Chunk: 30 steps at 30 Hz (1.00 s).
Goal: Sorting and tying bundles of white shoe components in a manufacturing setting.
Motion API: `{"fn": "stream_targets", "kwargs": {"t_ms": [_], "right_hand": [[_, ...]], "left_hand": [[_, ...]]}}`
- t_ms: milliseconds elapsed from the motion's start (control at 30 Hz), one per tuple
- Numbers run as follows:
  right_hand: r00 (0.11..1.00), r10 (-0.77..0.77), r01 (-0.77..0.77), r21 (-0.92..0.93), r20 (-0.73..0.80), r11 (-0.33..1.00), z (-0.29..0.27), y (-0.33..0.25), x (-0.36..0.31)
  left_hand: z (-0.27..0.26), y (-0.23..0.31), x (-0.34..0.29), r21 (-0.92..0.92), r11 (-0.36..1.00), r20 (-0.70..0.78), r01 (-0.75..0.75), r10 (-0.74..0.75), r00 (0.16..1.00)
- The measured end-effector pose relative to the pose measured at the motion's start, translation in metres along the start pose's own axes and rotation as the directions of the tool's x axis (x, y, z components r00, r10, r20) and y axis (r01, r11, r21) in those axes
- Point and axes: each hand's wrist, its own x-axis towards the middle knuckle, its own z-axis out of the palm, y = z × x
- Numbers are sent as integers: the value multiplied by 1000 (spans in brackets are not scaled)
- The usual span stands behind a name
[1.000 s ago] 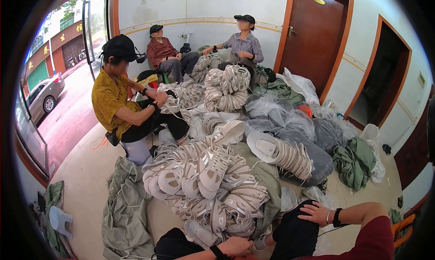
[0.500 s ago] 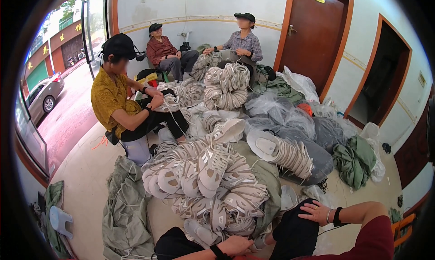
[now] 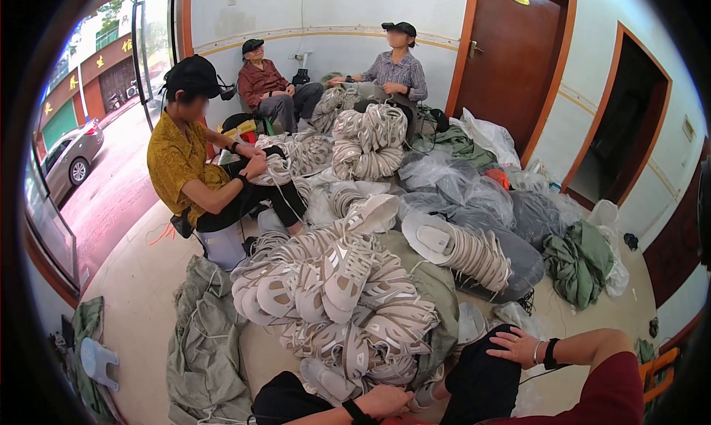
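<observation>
My right hand [image 3: 515, 347] lies open on my dark-trousered right knee [image 3: 483, 380], fingers spread, with a bracelet and a black band at the wrist. Low in the middle, my left hand [image 3: 385, 400] is closed, its fingers curled by my ankle; whatever they hold, if anything, is hidden. Just beyond it rises a large heap of beige and white shoe uppers [image 3: 344, 277], several with laces threaded. A single grey-beige upper [image 3: 326, 380] lies at the heap's near edge, close to my left hand.
A nested row of uppers [image 3: 459, 251] rests on plastic-wrapped bundles. Green sacking [image 3: 207, 343] covers floor at left, near a small blue stool [image 3: 100, 362]. One person in a yellow shirt [image 3: 181, 158] handles an upper; two others sit by the back wall.
My hands stay in place. At the back, the person in the checked shirt has shifted their hands slightly.
</observation>
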Motion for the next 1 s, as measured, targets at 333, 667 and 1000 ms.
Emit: {"fn": "stream_targets", "kwargs": {"t_ms": [333, 667, 1000], "right_hand": [[1000, 2, -2, 3, -28, 1000, 8, 2, 1], [999, 23, -22, -26, 41, 999, 2, 0, 1], [1000, 8, -8, 17, 9, 1000, 9, 3, 2]], "left_hand": [[-5, 3, -1, -14, 1000, 10, -2, 2, 1000], [6, -6, 2, -42, 999, 6, -2, 2, 1000], [8, -7, 3, -48, 999, 21, 11, -10, 1000]]}}
